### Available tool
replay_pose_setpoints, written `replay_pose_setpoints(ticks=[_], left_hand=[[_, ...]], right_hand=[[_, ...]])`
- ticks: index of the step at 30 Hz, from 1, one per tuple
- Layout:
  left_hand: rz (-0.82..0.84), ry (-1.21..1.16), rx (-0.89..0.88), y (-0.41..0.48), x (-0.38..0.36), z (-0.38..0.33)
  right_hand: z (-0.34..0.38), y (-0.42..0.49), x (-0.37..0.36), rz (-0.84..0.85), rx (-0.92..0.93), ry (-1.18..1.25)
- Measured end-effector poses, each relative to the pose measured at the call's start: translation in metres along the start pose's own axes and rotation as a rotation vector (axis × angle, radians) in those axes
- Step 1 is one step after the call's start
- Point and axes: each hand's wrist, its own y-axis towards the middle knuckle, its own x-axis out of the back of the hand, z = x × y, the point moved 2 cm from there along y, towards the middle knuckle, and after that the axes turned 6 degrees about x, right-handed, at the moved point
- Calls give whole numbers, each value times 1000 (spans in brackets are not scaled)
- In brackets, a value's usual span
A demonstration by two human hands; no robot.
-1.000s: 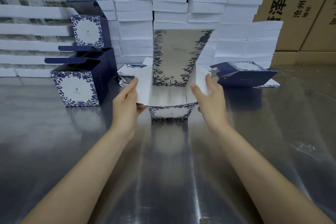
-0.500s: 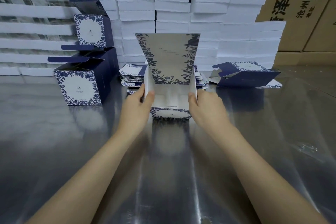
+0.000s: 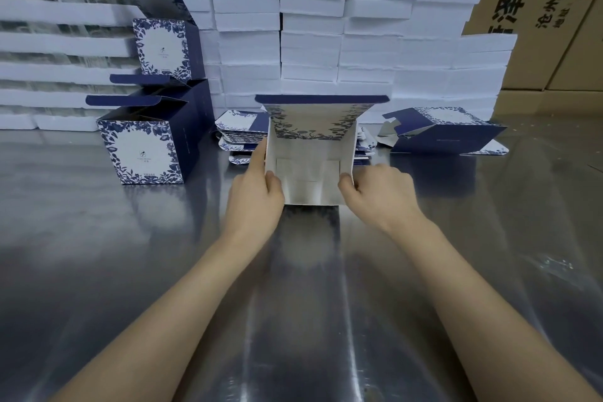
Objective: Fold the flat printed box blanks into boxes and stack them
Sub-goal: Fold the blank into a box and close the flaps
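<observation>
**A:** What has changed in the last half second?

**B:** The box's (image 3: pixel 310 170) tall back panel stood straight up then. Now we see it leaning toward us, with its navy tuck flap bent over along the top. The printed front flap at the near edge has gone from sight, and that edge now shows white.

**A:** And our hands?

**B:** They are on the side walls, as before. Our left hand (image 3: pixel 254 196) grips the left wall, thumb inside and forefinger stretched along the outside. Our right hand (image 3: pixel 380 192) pinches the right wall with its fingers curled.

**A:** Where is the box?

**B:** It is on the table (image 3: pixel 130 271), mid-scene, just in front of the blanks (image 3: pixel 238 135), with its mouth facing us.

**A:** What do we see inside?

**B:** White flaps lapped over one another on its floor.

**A:** And the others?

**B:** On the left, the folded boxes (image 3: pixel 143 143) stand with their lids raised and one more sits on top. Their insides are dark, so we cannot tell what they hold. On the right, a tipped box (image 3: pixel 447 134) lies on its side, showing silver lining at its open end.
</observation>
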Motion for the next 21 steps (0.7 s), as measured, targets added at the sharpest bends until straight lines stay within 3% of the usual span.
replay_pose_setpoints(ticks=[5,12,16,21], left_hand=[[-39,-57,-45,-1,1,3],[-106,-38,-169,-3,4,-4],[-195,126,-213,2,11,-9],[-208,111,-225,8,26,-11]], right_hand=[[1,0,-1,-19,-85,84],[6,-1,5,-198,-144,113],[9,-3,9,-173,-10,145],[11,-1,18,-150,51,493]])
